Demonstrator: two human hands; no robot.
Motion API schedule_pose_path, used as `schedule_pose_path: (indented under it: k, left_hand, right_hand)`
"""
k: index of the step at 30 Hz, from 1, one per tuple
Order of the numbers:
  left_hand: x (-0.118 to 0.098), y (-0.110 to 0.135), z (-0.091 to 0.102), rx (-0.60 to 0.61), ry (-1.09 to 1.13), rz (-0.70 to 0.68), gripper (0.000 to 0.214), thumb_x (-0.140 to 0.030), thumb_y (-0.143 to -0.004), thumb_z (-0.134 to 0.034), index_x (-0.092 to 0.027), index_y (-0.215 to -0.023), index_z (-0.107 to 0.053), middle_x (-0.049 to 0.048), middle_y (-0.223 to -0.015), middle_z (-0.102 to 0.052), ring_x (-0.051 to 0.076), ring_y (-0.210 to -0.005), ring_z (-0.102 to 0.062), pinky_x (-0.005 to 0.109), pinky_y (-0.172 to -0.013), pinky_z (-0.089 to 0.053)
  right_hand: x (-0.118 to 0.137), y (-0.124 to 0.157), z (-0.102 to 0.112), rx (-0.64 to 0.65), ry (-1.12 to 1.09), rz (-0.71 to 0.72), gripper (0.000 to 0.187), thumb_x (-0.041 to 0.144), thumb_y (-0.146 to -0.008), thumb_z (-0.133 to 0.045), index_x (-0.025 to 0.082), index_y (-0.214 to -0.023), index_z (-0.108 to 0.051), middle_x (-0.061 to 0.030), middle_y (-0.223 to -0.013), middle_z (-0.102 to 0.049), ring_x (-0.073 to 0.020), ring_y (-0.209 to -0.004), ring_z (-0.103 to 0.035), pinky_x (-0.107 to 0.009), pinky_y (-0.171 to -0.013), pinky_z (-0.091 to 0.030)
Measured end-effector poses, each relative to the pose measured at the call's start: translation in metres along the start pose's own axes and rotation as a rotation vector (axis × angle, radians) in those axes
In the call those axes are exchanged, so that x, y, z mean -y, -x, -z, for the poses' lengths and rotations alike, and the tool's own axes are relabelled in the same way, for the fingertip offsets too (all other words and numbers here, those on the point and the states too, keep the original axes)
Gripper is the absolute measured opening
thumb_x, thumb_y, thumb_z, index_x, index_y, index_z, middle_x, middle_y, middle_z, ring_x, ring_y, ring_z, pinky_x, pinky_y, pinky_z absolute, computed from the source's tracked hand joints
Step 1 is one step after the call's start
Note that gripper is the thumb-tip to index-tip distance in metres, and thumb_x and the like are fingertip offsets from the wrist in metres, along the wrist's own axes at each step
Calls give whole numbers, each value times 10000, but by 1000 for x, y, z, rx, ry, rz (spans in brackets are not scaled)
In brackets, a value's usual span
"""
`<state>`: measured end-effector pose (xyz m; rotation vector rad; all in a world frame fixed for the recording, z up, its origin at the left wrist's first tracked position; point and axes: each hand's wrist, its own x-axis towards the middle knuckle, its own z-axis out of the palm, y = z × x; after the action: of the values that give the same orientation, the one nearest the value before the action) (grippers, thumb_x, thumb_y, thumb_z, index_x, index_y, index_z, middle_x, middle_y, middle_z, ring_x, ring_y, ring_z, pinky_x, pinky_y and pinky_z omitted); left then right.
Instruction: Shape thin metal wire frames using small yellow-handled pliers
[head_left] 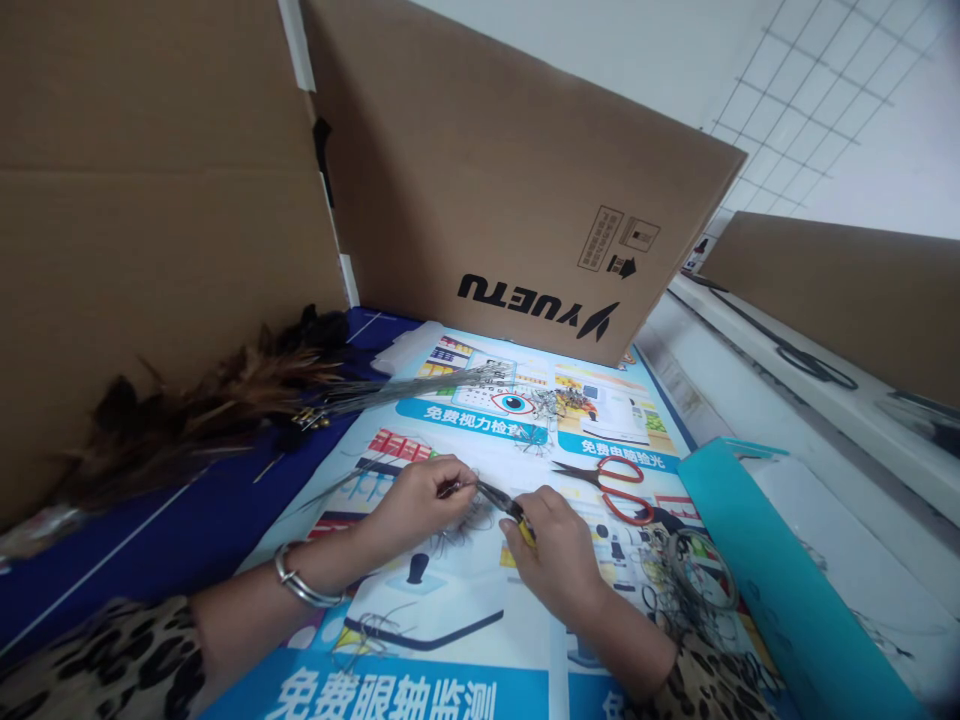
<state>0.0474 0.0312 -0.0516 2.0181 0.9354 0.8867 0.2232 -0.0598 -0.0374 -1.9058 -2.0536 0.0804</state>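
Observation:
My left hand (416, 500) is closed in a pinch on a thin piece of wire at its fingertips. My right hand (555, 555) is wrapped round small pliers with yellow handles (510, 508), whose dark jaws meet the wire at the left fingertips. Both hands hover over a printed poster (465, 610) covering the table. A silver bangle (300, 585) sits on my left wrist. Loose wire bits lie on the poster beneath the hands.
Red-handled scissors (619, 485) lie to the right of my hands. A coil of wire rings (686, 580) rests near a teal box edge (757, 570). Brown feathers (217, 400) and a wire bundle (420, 385) lie at left. Cardboard panels (510, 190) wall off the back.

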Motion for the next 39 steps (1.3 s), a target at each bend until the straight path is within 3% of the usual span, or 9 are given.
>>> schedule_pose_path:
  k: [9,24,39]
  left_hand:
    - [-1,3,-4,-86,-144,-105,127,-140,-736,-485,-155,-666,-590,-20,-605,-528,101,-574,-475,210,-554,-355]
    - [0,5,-7,-135,-333,-115,117,-156,-742,-484,-163,-676,-581,-6,-606,-518,120,-595,-472,225,-570,-357]
    - [0,6,-5,-112,-322,-157,127,-139,-746,-465,-165,-666,-561,2,-626,-526,123,-614,-478,227,-587,-368]
  right_hand:
    - [5,0,1,-6,86,-11,162,324,-851,-444,198,-891,-538,-57,-885,-526,-185,-844,-484,-279,-729,-362]
    - [13,-1,1,14,247,14,167,314,-872,-410,192,-878,-523,-71,-854,-528,-205,-797,-483,-290,-633,-343]
    - [12,-1,2,49,268,33,156,306,-875,-399,196,-882,-510,-63,-858,-540,-197,-765,-502,-281,-594,-338]
